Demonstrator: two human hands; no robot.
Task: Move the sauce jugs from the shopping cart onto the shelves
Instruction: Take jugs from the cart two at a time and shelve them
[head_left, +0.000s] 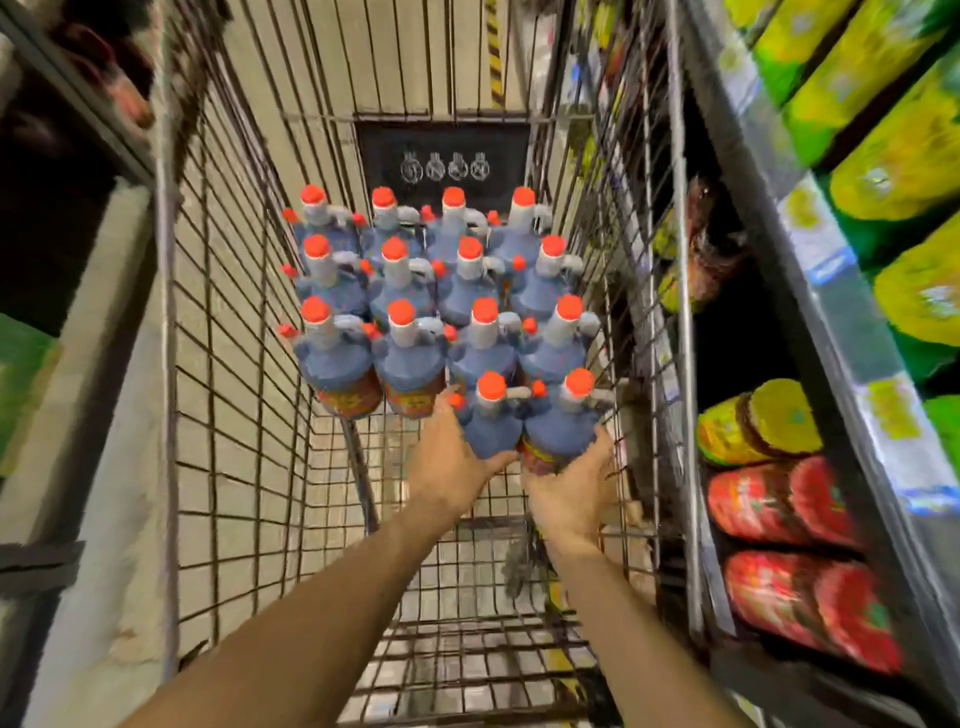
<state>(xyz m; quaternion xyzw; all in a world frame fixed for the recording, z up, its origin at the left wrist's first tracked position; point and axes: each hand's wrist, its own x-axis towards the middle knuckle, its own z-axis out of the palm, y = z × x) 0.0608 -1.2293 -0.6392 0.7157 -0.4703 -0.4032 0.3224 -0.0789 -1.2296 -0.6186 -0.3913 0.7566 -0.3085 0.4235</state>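
1. Clearly, most of the job is still waiting: roughly a dozen or more sauce jugs (441, 291) are standing upright, packed in rows at the far end of the shopping cart (218, 364).
2. The left hand (447, 460) is cupping the nearest left jug (488, 421), and the right hand (574, 486) is wrapping around the nearest right jug (563, 421); both jugs seem to be sitting in the cart.
3. The shelves (810, 291) on the right are blurring badly, so I cannot tell whether any jugs are sitting there.
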